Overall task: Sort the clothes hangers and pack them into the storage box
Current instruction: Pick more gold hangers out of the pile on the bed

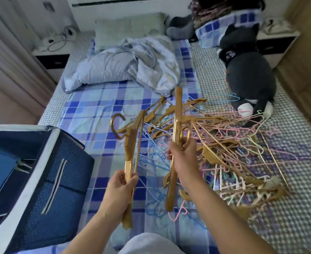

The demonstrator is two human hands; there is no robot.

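At lower centre of the frame the left hand (120,187) curls round the shaft of a gold hanger (130,153), whose hook rises toward the middle of the frame. Just right of it, the right hand (183,154) grips a second gold hanger (177,125) held almost upright, its top end above the heap. The rest of the hangers lie in a tangled pile (224,143) on the bed (96,110), filling the centre and right of the frame: gold plastic ones mixed with thin pink, blue and green wire ones. The storage box (46,171), dark blue fabric with its mouth open, sits at lower left, well apart from the pile.

The risk, as I judge it, lies in the tangle. The lifted hanger's hook or shoulder may be caught on wire hangers beneath, so pulling it free could drag a clump along, scatter it over the bed edge, or bend the thin wires. A plush cat (248,70) lies at the pile's upper right edge, where stray hooks could snag it.
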